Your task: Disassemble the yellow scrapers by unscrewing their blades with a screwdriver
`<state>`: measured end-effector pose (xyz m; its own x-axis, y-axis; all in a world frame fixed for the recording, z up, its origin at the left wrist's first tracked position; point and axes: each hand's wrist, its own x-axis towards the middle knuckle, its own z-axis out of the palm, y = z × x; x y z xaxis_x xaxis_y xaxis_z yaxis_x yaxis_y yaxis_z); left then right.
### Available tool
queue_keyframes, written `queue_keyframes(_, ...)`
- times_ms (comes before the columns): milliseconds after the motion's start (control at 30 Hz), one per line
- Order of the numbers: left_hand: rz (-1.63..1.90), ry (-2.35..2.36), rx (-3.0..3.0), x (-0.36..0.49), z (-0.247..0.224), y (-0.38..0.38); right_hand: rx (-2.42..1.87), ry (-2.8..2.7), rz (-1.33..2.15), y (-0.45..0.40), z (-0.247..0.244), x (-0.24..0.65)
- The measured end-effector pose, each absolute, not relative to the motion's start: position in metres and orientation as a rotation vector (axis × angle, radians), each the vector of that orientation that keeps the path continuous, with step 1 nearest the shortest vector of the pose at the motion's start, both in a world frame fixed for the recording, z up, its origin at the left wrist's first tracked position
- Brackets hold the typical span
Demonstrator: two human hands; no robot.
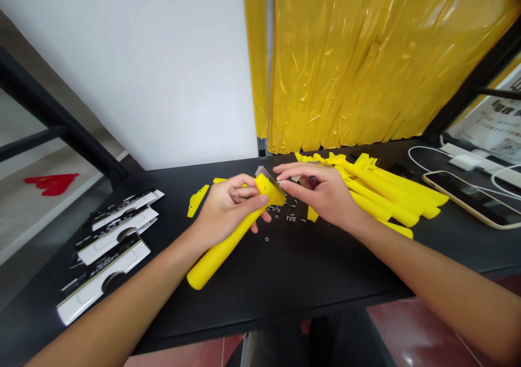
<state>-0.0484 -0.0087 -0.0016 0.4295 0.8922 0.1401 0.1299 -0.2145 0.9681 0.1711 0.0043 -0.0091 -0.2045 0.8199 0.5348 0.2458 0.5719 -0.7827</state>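
Note:
My left hand (234, 207) is wrapped round a yellow tool handle (223, 253), a long rounded tube that slants up to the right. Its flat, wider yellow head (271, 190) has small holes and sits by a thin clear or metallic plate (264, 172) at the tip. At that head, the thumb and forefinger of my right hand (319, 190) reach the plate's edge; whether they pinch a tiny part is unclear. Curled fingers of the same hand hold a dark round-ended object (312, 181), mostly hidden. Below the head lie several small screws (291, 217) and nuts (267, 239).
Several yellow handles (391, 193) are piled at right, beside a phone (476, 196) and white cables. Flat yellow pieces (198, 200) lie behind my left hand. White-and-black card sleeves (106, 274) line the black table's (285, 285) left side. Yellow plastic sheeting (366, 63) hangs behind.

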Motion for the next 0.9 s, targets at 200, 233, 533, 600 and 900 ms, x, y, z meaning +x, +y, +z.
queue_keyframes(200, 0.742, 0.795, 1.384, -0.048, -0.004, -0.002, -1.066, -1.863, 0.764, 0.008, -0.011, 0.175)
queue_keyframes(233, 0.727, 0.786, 1.377, -0.049, -0.007, -0.001, -1.086, -1.865, 0.787, 0.009, -0.011, 0.176)
queue_keyframes(533, 0.688, 0.800, 1.356, -0.048, -0.013, 0.000, -1.099, -1.832, 0.995, 0.013, -0.014, 0.178)
queue_keyframes(600, 0.694, 0.802, 1.361, -0.048, -0.012, -0.001, -1.096, -1.823, 1.008, 0.014, -0.014, 0.178)
queue_keyframes(900, 0.693, 0.856, 1.384, -0.046, -0.005, -0.004, -1.072, -1.810, 1.027, 0.013, -0.016, 0.177)
